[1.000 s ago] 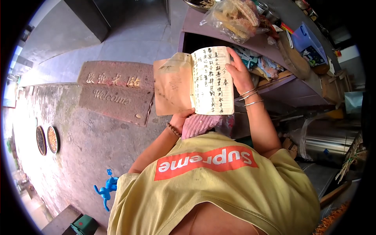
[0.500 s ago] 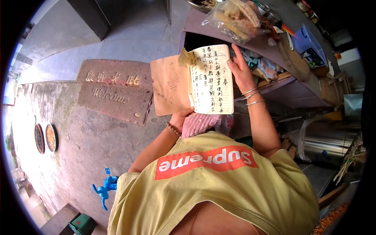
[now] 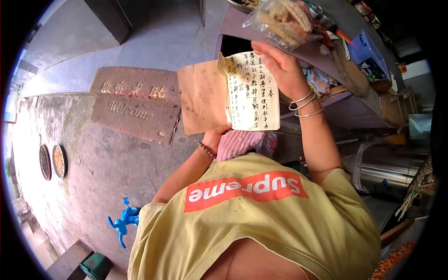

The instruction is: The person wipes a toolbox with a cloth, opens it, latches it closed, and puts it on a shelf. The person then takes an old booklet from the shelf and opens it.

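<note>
An open notebook with handwritten characters in black on lined, yellowed paper lies before me. Its brown cover is folded out to the left. My left hand, with a beaded bracelet at the wrist, grips the book at its lower edge near the spine, thumb on the page. Over the upper right corner of the page is my right hand, its fingers stretched out and holding nothing; whether it touches the paper I cannot tell. Below the book a pink ribbed cloth shows.
A purple table bears a plastic bag of dried food and a blue basket. A Welcome mat lies on the concrete floor. Two round trays, a blue toy and a metal cylinder stand around.
My right hand has moved up and left, from beside the page's right edge to over its upper right corner. The left hand keeps its grip on the notebook.
</note>
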{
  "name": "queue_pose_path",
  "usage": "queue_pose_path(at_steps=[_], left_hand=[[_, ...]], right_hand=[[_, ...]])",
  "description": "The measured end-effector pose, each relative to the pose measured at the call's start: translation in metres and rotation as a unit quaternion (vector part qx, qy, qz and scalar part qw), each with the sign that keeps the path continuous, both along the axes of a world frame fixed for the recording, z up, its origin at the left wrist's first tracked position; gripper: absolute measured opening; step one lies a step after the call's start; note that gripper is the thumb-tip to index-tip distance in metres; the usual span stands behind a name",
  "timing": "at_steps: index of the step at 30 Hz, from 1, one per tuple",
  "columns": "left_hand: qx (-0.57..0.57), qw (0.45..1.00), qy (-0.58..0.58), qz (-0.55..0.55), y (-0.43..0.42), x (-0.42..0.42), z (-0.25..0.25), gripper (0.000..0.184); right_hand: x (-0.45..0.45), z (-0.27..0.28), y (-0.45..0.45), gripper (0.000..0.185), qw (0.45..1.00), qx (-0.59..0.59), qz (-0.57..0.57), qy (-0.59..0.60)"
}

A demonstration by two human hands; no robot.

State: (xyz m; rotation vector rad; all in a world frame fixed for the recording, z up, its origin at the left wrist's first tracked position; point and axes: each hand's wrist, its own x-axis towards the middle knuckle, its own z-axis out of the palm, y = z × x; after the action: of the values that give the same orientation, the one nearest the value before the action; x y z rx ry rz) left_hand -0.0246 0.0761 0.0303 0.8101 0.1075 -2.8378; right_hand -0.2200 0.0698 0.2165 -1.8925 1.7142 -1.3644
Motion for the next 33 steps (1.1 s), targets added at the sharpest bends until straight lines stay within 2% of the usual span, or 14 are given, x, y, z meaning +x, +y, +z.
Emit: queue_pose_path(at_steps=[2,5,8,9,12,13,15,19,24,26,29,30,31,33], left_hand=[[-0.002,1.000,-0.004,0.001,0.001,-0.001,-0.001,0.027],[0.001,1.000,0.007,-0.011,0.001,0.000,-0.003,0.030],[0.004,0.999,0.039,-0.024,0.001,0.002,-0.005,0.033],[0.001,0.998,0.058,-0.024,0.001,0.002,-0.005,0.033],[-0.010,0.998,0.057,-0.010,0.002,0.003,-0.006,0.029],[-0.011,0.998,0.058,-0.011,0.003,0.001,-0.005,0.029],[-0.060,0.995,0.062,0.052,0.007,0.000,-0.005,0.032],[-0.103,0.985,0.084,0.108,0.006,-0.002,0.002,0.033],[-0.103,0.981,0.117,0.116,0.004,-0.006,0.011,0.034],[-0.103,0.979,0.130,0.121,0.006,-0.009,0.013,0.034],[-0.098,0.974,0.156,0.129,0.006,-0.012,0.016,0.034],[-0.088,0.974,0.169,0.123,0.006,-0.011,0.018,0.034],[-0.080,0.972,0.188,0.120,0.006,-0.011,0.020,0.035],[-0.046,0.960,0.253,0.108,0.005,-0.009,0.021,0.035]], right_hand=[[0.018,0.002,-0.002,0.027,0.995,0.090,0.026,0.011],[0.033,-0.022,-0.014,0.034,0.987,0.106,0.082,0.086],[0.053,-0.028,-0.016,0.041,0.972,0.186,0.133,0.055],[0.056,-0.047,-0.018,0.042,0.974,0.149,0.138,0.097],[0.076,-0.059,-0.012,0.049,0.949,0.168,0.116,0.240],[0.082,-0.067,-0.008,0.049,0.949,0.168,0.115,0.241],[0.096,-0.080,0.002,0.050,0.925,0.181,0.031,0.333],[0.109,-0.079,0.006,0.049,0.901,0.227,0.053,0.366],[0.110,-0.090,0.012,0.046,0.925,0.180,0.065,0.330],[0.108,-0.083,0.017,0.044,0.938,0.168,0.142,0.266],[0.110,-0.081,0.025,0.044,0.938,0.153,0.184,0.250],[0.110,-0.080,0.027,0.044,0.941,0.102,0.190,0.261],[0.109,-0.077,0.028,0.044,0.941,0.103,0.188,0.261],[0.105,-0.070,0.031,0.040,0.929,0.132,0.274,0.211]])
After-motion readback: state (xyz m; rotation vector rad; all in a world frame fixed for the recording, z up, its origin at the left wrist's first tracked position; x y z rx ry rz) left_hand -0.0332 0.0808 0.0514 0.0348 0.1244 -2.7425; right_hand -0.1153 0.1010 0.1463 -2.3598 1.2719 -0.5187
